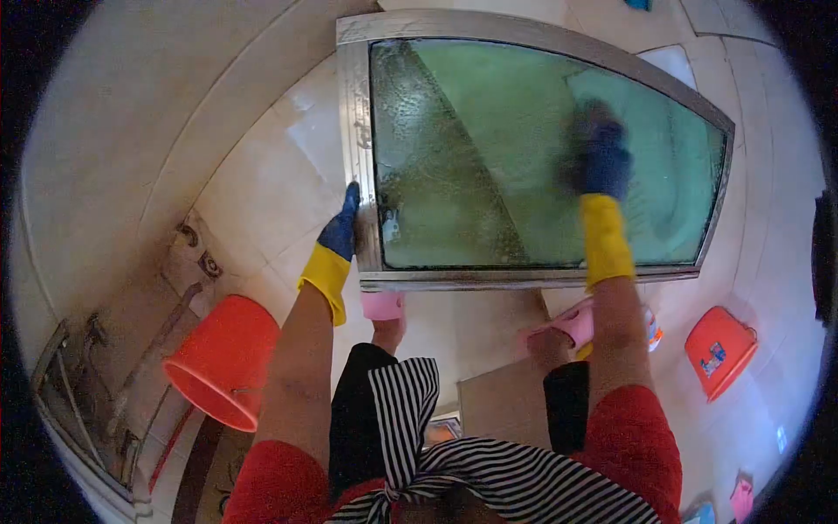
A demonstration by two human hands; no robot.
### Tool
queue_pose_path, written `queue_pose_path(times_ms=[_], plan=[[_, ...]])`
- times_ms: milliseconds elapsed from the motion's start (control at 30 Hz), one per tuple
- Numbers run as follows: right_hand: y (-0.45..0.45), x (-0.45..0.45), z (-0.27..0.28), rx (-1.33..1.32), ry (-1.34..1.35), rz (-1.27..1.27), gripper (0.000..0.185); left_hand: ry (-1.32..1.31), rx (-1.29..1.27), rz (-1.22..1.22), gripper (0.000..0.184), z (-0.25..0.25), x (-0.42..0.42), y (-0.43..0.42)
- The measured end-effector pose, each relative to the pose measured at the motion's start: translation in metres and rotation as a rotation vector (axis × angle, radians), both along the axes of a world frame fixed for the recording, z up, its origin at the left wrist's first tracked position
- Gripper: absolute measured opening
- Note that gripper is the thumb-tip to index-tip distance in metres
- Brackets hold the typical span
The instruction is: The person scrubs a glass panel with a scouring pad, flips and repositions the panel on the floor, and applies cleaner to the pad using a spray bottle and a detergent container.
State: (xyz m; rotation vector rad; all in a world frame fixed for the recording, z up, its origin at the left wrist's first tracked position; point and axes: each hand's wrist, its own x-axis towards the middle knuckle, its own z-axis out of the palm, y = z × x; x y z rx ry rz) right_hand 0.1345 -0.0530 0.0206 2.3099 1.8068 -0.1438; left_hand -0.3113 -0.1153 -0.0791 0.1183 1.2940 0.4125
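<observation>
A metal-framed window panel (489, 157) with wet, greenish glass is held up in front of me, tilted. My left hand (340, 229), in a blue and yellow rubber glove, grips the left side of its frame; the thumb lies along the edge and the other fingers are hidden. Over the right part of the glass is my right hand (604, 166), gloved the same way and smeared by motion. A dark blur shows at its fingers, and I cannot make out whether it holds anything. Drops and streaks cover the pane, most clearly on its left part.
A red bucket (225, 358) stands at the left, and a smaller red container (721, 351) with a label is at the right. Pink slippers (382, 306) are on my feet below the frame. Metal racks (87, 410) stand at the far left on the tiled floor.
</observation>
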Motion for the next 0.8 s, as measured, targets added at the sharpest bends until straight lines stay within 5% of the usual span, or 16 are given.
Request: queue_pose_path(times_ms=[133, 233, 267, 300, 333, 367, 400, 433, 500, 567, 633, 700, 733, 800], plan=[[0.022, 0.062, -0.006, 0.402, 0.548, -0.694, 0.073, 0.525, -0.015, -0.375, 0.086, 0.045, 0.012, 0.006], [0.08, -0.028, 0.004, 0.371, 0.057, -0.352, 0.072, 0.174, -0.001, -0.093, 0.085, 0.007, 0.004, -0.012], [0.101, -0.057, -0.014, 0.394, 0.105, -0.29, 0.094, 0.055, 0.025, 0.005, 0.084, -0.004, 0.002, -0.017], [0.119, -0.079, -0.03, 0.545, 0.299, -0.037, 0.097, -0.074, -0.03, 0.192, 0.078, 0.063, 0.034, 0.003], [0.144, -0.127, -0.04, 0.501, 0.137, 0.088, 0.101, -0.053, -0.031, 0.169, 0.077, 0.068, 0.033, 0.003], [0.151, -0.175, -0.006, 0.385, 0.137, 0.132, 0.091, -0.034, -0.031, 0.148, 0.077, 0.072, 0.032, 0.004], [0.174, -0.216, -0.047, 0.624, 0.04, 0.255, 0.075, -0.016, -0.033, 0.129, 0.076, 0.075, 0.031, 0.004], [0.17, -0.237, 0.049, -0.18, 0.224, 0.394, 0.095, -0.001, -0.035, 0.115, 0.076, 0.077, 0.03, 0.004], [0.187, -0.269, -0.045, 0.25, 0.217, 0.461, 0.076, 0.02, -0.046, 0.093, 0.075, 0.079, 0.03, 0.004], [0.192, -0.256, -0.082, 0.402, 0.225, 0.469, 0.075, 0.014, -0.088, 0.086, 0.073, 0.059, 0.026, -0.004], [0.183, -0.184, -0.052, 0.339, 0.191, 0.484, 0.08, -0.001, -0.136, 0.1, 0.072, 0.008, 0.009, -0.022], [0.169, -0.11, -0.025, 0.439, 0.328, 0.463, 0.081, -0.169, -0.11, 0.181, 0.065, 0.049, 0.022, -0.003], [0.154, -0.094, 0.005, 0.207, 0.22, 0.074, 0.083, -0.247, -0.103, 0.219, 0.061, 0.065, 0.026, 0.003], [0.139, -0.012, 0.001, 0.236, 0.162, -0.083, 0.079, -0.166, -0.071, 0.14, 0.059, 0.045, 0.016, -0.007]])
